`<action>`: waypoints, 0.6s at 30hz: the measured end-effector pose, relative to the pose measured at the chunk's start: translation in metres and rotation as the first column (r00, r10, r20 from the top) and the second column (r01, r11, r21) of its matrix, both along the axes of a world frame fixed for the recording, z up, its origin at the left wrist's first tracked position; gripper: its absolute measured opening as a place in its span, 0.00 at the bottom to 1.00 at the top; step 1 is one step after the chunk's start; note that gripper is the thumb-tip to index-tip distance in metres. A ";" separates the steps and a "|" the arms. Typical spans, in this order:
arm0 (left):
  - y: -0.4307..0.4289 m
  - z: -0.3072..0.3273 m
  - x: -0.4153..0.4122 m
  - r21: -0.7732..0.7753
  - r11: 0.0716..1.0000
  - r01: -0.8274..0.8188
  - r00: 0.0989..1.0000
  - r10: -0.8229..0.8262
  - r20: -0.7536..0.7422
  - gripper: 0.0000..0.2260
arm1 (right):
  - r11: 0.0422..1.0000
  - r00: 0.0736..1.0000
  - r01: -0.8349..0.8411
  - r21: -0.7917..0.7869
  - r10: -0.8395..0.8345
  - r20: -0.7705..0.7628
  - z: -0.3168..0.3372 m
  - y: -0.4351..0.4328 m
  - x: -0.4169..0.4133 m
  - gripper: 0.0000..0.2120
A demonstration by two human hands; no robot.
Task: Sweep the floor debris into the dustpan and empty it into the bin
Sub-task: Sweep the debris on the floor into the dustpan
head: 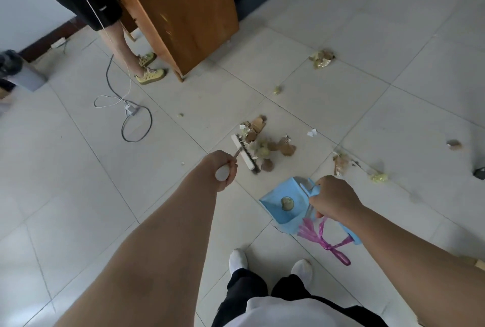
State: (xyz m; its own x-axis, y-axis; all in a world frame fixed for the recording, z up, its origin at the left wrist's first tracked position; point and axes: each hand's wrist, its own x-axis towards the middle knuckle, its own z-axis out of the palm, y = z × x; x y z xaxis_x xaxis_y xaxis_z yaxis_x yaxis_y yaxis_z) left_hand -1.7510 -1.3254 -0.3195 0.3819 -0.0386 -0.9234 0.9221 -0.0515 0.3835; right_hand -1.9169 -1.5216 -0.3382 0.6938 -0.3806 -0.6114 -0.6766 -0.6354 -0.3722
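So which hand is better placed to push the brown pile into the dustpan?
Left. The left hand holds the broom, whose head touches the brown pile. The right hand holds the dustpan.

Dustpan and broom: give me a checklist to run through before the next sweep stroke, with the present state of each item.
1. Left hand closed on the broom handle: ok.
2. Right hand gripping the dustpan by its handle: ok.
3. Broom head set against the debris pile: ok, bristles touch its left edge.
4. Dustpan mouth in line with the pile: not ok, the pan sits nearer than the pile and off to its right.
5. Dustpan has room: ok, only one small scrap inside.
6. Bin within reach: cannot tell, none in view.
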 end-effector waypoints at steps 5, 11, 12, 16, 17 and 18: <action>0.052 0.001 0.005 0.144 0.989 -0.037 0.999 0.033 0.028 0.02 | 0.996 0.995 -0.094 -0.006 0.094 0.029 0.017 0.023 0.033 0.13; 0.156 -0.018 0.033 0.248 0.946 -0.209 0.978 0.205 0.042 0.07 | 0.989 0.985 -0.144 -0.032 0.147 0.090 0.018 0.061 0.092 0.07; 0.173 -0.021 0.041 0.261 0.938 -0.228 0.973 0.226 0.039 0.07 | 0.988 0.984 -0.151 -0.022 0.153 0.092 0.016 0.068 0.104 0.09; 0.222 -0.031 0.076 0.316 0.927 -0.203 0.979 0.204 0.029 0.04 | 0.983 0.979 -0.183 0.007 0.182 0.093 0.011 0.099 0.150 0.11; 0.230 -0.034 0.086 0.321 0.930 -0.181 0.983 0.181 0.029 0.03 | 0.982 0.978 -0.186 0.012 0.184 0.093 0.009 0.106 0.161 0.12; 0.236 -0.037 0.096 0.329 0.929 -0.168 0.986 0.166 0.035 0.04 | 0.982 0.979 -0.186 0.015 0.184 0.087 0.008 0.112 0.173 0.13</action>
State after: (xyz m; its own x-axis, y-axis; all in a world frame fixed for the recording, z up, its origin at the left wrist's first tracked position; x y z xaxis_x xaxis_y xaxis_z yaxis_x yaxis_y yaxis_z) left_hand -1.6549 -1.0895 -0.3563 0.3628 0.3322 -0.8706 0.9258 -0.0217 0.3774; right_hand -1.7442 -1.4097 -0.3298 0.8005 -0.2273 -0.5546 -0.5137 -0.7369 -0.4394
